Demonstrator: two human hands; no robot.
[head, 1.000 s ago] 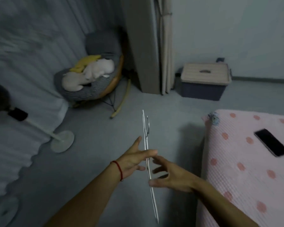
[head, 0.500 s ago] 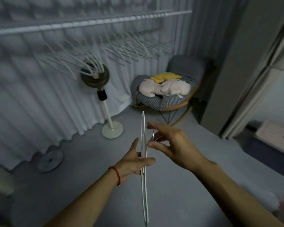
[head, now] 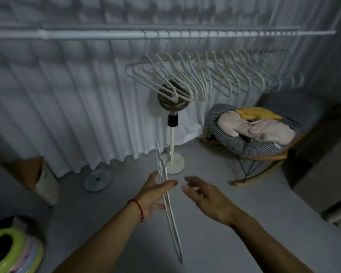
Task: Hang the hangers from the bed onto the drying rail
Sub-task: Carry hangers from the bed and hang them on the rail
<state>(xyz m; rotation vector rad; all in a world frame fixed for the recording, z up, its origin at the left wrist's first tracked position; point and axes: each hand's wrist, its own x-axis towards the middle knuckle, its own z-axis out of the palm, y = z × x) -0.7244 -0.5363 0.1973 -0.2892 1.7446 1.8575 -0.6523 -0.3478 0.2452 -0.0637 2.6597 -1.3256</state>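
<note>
We see the left hand pinching a small bundle of white hangers between thumb and fingers, near the bundle's upper part, so that the frames hang edge-on towards us and trail down past the wrist. Held this way, the hooks (faintly visible near the top, in front of the fan's pole) point up and forward, which we judge suits a lift to the drying rail. The right hand hovers just beside the bundle, fingers loosely spread and holding nothing, apparently ready to separate one hanger. The rail runs across the top, with a row of hangers already on it towards the right; its left stretch is bare. A standing fan rises behind that row, partly masked by it.

How many hangers are in the bundle we cannot tell, since they overlap and motion blur softens them. The bed is out of view.
</note>
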